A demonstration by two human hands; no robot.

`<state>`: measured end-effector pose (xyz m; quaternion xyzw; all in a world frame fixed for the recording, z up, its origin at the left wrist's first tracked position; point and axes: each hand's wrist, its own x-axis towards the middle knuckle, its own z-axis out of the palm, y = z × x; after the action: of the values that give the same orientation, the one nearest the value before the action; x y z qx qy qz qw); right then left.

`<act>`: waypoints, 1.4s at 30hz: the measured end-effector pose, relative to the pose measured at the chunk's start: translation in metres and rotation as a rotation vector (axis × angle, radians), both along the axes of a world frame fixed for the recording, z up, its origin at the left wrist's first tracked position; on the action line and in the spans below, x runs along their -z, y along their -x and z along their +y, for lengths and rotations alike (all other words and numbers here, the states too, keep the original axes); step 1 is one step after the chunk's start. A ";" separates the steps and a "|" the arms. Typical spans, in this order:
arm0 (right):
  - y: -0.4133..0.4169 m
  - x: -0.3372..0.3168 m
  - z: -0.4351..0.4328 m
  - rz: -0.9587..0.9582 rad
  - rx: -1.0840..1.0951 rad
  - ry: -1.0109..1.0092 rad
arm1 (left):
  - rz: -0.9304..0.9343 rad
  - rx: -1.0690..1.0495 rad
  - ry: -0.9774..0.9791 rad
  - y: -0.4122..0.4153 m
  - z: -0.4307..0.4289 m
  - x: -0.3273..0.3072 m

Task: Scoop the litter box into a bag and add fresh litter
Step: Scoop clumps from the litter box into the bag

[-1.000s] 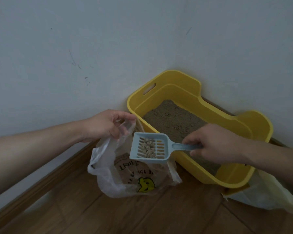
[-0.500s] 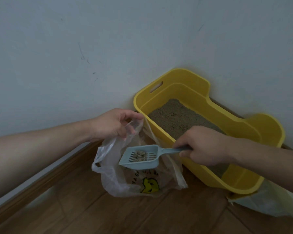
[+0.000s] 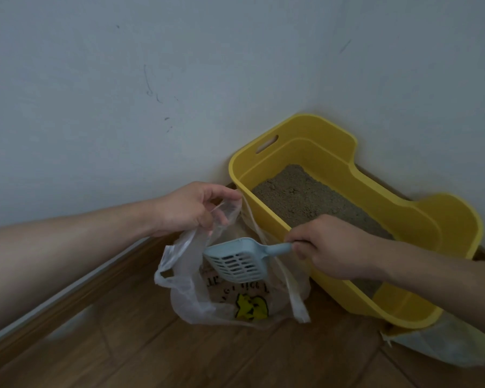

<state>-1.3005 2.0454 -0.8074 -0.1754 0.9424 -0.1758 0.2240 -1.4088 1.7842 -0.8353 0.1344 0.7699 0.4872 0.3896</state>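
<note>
A yellow litter box point(image 3: 420, 219) stands in the corner, holding grey-brown litter point(image 3: 305, 197). Left of it a clear plastic bag point(image 3: 191, 292) with a yellow print sits on the floor. My left hand point(image 3: 191, 208) pinches the bag's upper edge and holds its mouth up. My right hand point(image 3: 331, 247) grips the handle of a light blue slotted scoop point(image 3: 235, 261). The scoop is turned over inside the bag's mouth, with its slotted underside facing me. I see no clumps on it.
White walls meet right behind the box. A wooden skirting board point(image 3: 67, 301) runs along the left wall above the wooden floor point(image 3: 207, 357). Another pale plastic bag point(image 3: 445, 345) lies under the box's near right corner.
The scoop went down into the bag and tipped over; the clumps it carried are no longer on it. My left hand kept holding the bag.
</note>
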 end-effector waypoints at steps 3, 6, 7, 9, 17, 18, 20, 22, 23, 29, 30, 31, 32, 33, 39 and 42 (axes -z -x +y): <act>0.000 0.000 0.001 -0.008 0.018 0.014 | -0.005 -0.004 0.002 -0.001 -0.001 -0.001; -0.001 0.000 0.003 -0.023 0.029 0.028 | 0.003 -0.012 0.007 -0.001 -0.002 -0.003; -0.001 0.000 0.004 -0.029 0.033 0.035 | 0.012 -0.008 0.016 -0.001 -0.002 -0.004; -0.002 0.001 0.005 -0.036 0.041 0.054 | 0.020 -0.003 0.031 -0.001 -0.003 -0.005; -0.007 0.002 0.013 -0.087 0.117 0.155 | 0.006 -0.007 0.068 -0.001 -0.001 -0.011; -0.009 0.002 0.015 -0.095 0.131 0.176 | -0.002 -0.015 0.065 -0.001 -0.002 -0.011; -0.014 0.001 0.018 -0.114 0.153 0.212 | -0.017 -0.024 0.061 -0.001 -0.003 -0.011; -0.019 -0.001 0.022 -0.113 0.160 0.227 | -0.007 -0.021 0.072 -0.002 -0.003 -0.012; -0.021 -0.002 0.024 -0.107 0.164 0.233 | 0.005 -0.019 0.078 -0.003 -0.002 -0.012; -0.033 -0.014 0.042 -0.051 0.242 0.248 | 0.069 -0.007 0.132 -0.001 -0.001 -0.015; -0.035 -0.016 0.046 -0.030 0.265 0.254 | 0.068 -0.016 0.129 0.000 0.000 -0.015; -0.036 -0.018 0.050 -0.008 0.293 0.264 | 0.062 -0.029 0.124 0.001 0.001 -0.016; -0.038 -0.020 0.054 0.014 0.326 0.276 | 0.056 -0.038 0.118 0.002 0.002 -0.016; -0.040 -0.021 0.057 0.036 0.359 0.291 | 0.048 -0.048 0.114 0.003 0.003 -0.016; -0.047 -0.025 0.076 0.120 0.506 0.318 | 0.014 -0.069 0.088 0.004 0.013 -0.016; -0.050 -0.023 0.086 0.117 0.523 0.283 | 0.012 -0.052 0.085 0.005 0.019 -0.016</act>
<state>-1.2505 2.1318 -0.7843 0.0340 0.9331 -0.3466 0.0898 -1.4136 1.8034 -0.8195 0.1006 0.7955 0.4634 0.3773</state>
